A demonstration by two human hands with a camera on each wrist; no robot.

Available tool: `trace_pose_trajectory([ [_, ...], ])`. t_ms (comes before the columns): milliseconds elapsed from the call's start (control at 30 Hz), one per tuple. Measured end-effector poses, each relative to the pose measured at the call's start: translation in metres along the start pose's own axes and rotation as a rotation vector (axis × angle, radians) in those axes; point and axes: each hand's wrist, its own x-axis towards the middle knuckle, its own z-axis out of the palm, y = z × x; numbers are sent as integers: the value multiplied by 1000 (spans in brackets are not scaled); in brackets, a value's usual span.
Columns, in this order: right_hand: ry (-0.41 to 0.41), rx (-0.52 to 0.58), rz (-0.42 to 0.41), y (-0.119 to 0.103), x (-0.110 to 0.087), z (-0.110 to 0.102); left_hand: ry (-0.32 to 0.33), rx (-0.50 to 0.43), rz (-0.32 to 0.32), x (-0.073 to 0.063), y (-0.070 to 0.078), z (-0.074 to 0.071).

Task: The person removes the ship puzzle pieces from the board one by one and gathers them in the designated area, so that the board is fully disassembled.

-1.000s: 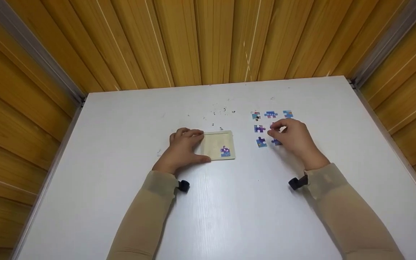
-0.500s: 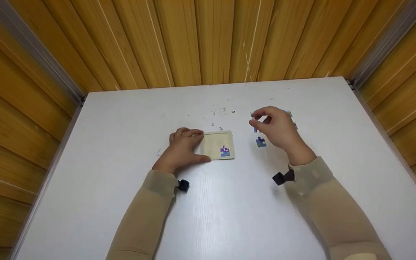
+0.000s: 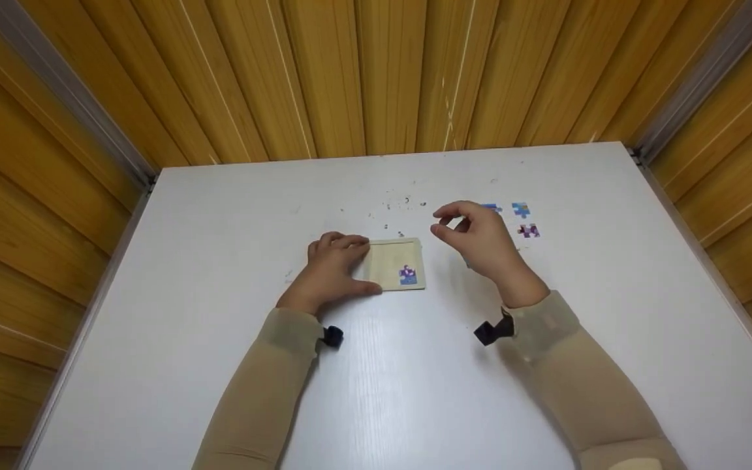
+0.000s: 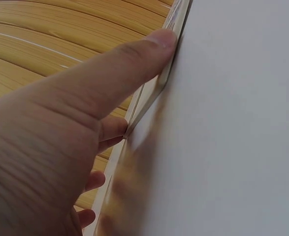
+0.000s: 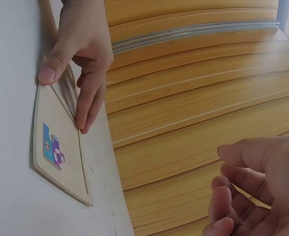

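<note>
A shallow square wooden puzzle tray (image 3: pixel 386 258) lies on the white table. One purple-and-blue jigsaw piece (image 3: pixel 407 275) sits in its near right corner. My left hand (image 3: pixel 333 267) grips the tray's left side, thumb at the near edge and index finger at the far edge; the left wrist view shows the thumb (image 4: pixel 149 51) against the tray's side. To the right of the tray hovers my right hand (image 3: pixel 477 238), its thumb and index fingertips apart. In the right wrist view, no piece shows between the loosely bent fingers (image 5: pixel 220 201).
Loose jigsaw pieces lie right of the tray: a blue one (image 3: pixel 492 208) partly behind the right hand, a blue-and-orange one (image 3: pixel 521 209) and a purple one (image 3: pixel 529 230). The right hand covers others. Small dark specks (image 3: pixel 406 200) dot the table beyond the tray. Wood-plank walls (image 3: pixel 389 78) enclose the table.
My right hand has moved left from over the loose pieces toward the tray, uncovering pieces on the far right. The left hand and the tray have stayed put.
</note>
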Motion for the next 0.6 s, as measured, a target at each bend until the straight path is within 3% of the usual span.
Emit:
trace_pose_trajectory([
  [200,-23,-16,29,6,0,7,-5,10,-9,-1,2,0],
  [600,-124,16,12,21,6,27,-2,28,7,1,1,-1],
])
